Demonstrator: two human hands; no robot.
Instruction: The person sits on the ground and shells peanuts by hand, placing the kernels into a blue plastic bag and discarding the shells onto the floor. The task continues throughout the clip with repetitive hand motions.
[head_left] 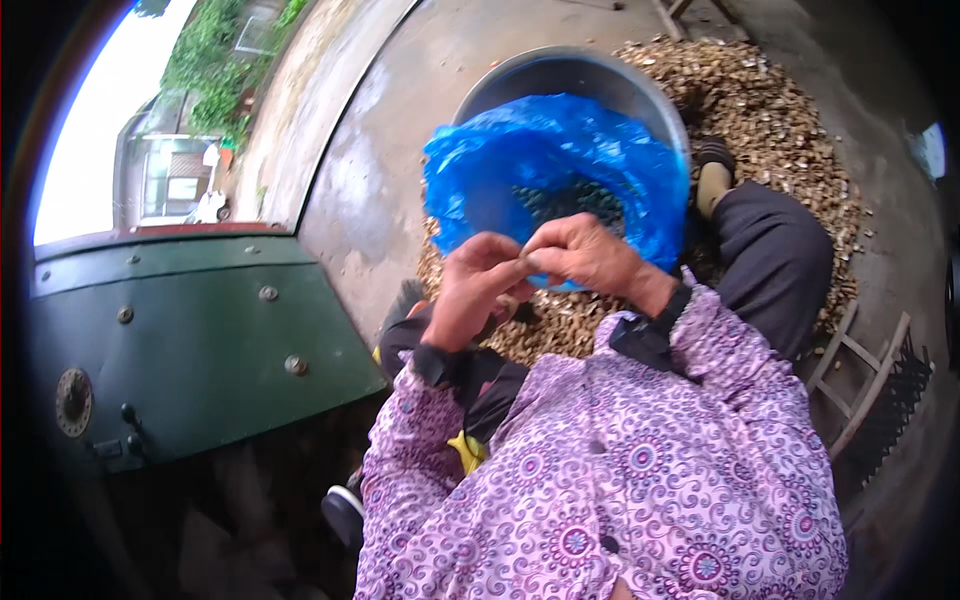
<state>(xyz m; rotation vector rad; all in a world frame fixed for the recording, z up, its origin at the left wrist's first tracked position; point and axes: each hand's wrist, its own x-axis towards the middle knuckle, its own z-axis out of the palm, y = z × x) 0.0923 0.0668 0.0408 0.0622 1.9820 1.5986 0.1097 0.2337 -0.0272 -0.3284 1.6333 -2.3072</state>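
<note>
My left hand (470, 287) and my right hand (598, 257) meet at the fingertips in front of my body. Each has thumb and fingers pinched together. Whatever small thing they hold between them is too hidden to name. Just beyond them a large metal basin (515, 82) stands on the ground, lined with a crumpled blue plastic bag (478, 185). Inside the bag lie many small dark greenish pieces (572, 203). My hands are over its near edge.
A wide heap of small brown shell-like pieces (775, 125) spreads around the basin and my legs. At the left stands a green metal box (200, 350) with bolts. A wooden frame (860, 370) lies at the right. Concrete floor (365, 150) stretches beyond the box.
</note>
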